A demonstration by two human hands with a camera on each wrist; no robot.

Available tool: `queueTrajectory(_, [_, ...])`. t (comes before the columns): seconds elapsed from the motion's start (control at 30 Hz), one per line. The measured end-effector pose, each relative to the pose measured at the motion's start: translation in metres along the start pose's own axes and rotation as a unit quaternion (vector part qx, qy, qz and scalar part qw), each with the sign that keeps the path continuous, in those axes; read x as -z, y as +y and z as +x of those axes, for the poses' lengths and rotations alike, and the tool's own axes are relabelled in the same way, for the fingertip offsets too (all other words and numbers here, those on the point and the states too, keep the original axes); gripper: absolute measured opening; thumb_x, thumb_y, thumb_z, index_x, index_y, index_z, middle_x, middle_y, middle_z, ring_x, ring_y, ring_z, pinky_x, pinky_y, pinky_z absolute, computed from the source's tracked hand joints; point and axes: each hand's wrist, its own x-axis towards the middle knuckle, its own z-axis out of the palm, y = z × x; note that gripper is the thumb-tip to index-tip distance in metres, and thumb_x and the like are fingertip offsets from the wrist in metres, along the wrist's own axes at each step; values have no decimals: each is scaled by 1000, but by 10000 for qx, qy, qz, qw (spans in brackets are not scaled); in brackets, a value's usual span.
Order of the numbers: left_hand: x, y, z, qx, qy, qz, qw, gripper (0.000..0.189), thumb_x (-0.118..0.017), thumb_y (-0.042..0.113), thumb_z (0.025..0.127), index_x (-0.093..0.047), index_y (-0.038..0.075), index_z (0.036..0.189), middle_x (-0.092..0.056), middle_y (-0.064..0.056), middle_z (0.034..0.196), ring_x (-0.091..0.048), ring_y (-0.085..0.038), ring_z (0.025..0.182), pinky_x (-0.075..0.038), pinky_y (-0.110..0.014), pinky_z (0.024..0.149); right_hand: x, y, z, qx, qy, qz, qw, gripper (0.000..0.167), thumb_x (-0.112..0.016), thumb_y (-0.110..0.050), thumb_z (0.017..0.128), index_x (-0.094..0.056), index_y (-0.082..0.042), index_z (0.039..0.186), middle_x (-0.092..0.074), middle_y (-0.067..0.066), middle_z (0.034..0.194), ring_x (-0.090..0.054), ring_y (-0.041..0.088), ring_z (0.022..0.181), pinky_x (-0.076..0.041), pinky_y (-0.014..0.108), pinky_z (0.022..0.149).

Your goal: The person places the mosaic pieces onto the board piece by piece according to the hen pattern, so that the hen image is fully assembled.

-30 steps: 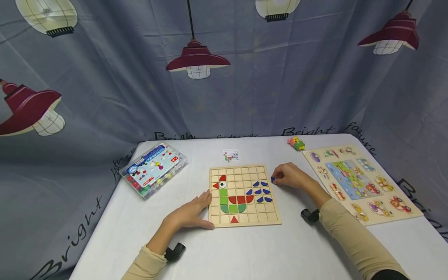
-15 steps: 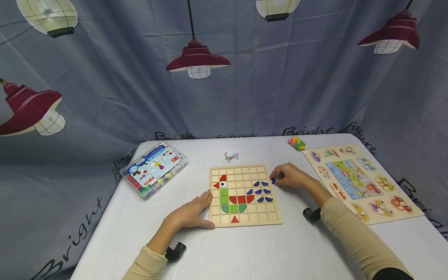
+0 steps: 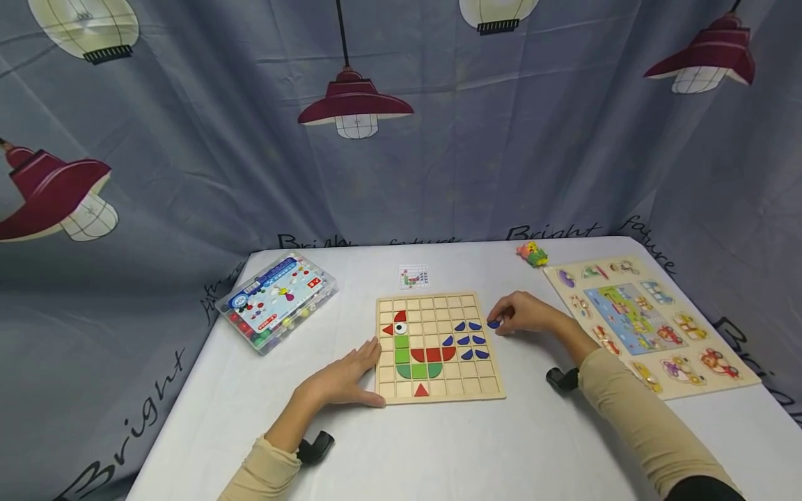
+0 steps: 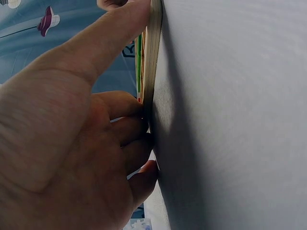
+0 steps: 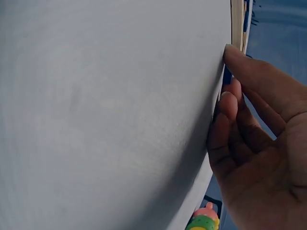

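Note:
A square wooden grid board (image 3: 462,387) lies on the white table, with red, green, white and blue pieces forming a bird. My left hand (image 3: 341,376) rests along its left edge, fingers fairly straight and thumb at the near corner. In the left wrist view, those fingers (image 4: 132,134) touch the board's side (image 4: 152,57). Just off the board's right edge, my right hand (image 3: 523,313) pinches a small blue curved piece (image 3: 493,324) low at the table. The right wrist view shows the blue piece (image 5: 227,75) between thumb and fingertips, partly hidden.
A small picture card (image 3: 413,277) lies behind the board. At the left is a clear plastic case (image 3: 278,303) of coloured pieces. On the right lies a wooden picture puzzle (image 3: 645,327), with a small colourful toy (image 3: 532,255) near its far corner.
My right hand has shifted slightly right with the blue piece, and more of that piece now shows. My left hand has stayed against the board.

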Motion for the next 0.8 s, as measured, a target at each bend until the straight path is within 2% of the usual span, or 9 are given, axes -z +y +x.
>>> queueTrajectory(0.57, [-1,1,-1,123,-20,-60,9999,105,-75,54,78,-22,4,154,-12,-10,165,-14,-30,152,-20,-46,124,-3,-5,-8,-253,16,95,9996,17,-79,-9,76,-74,-8,92,-64,-1,76,-54,13,71,-47,21,60])
queueTrajectory(0.8, [-1,0,-1,106,14,-60,9999,106,-75,55,78,-23,3,154,-12,-11,165,-14,-30,152,-20,-46,124,-4,-10,-17,-282,204,96,9993,16,-79,-9,75,-74,-8,91,-66,-1,77,-55,13,72,-47,21,62])
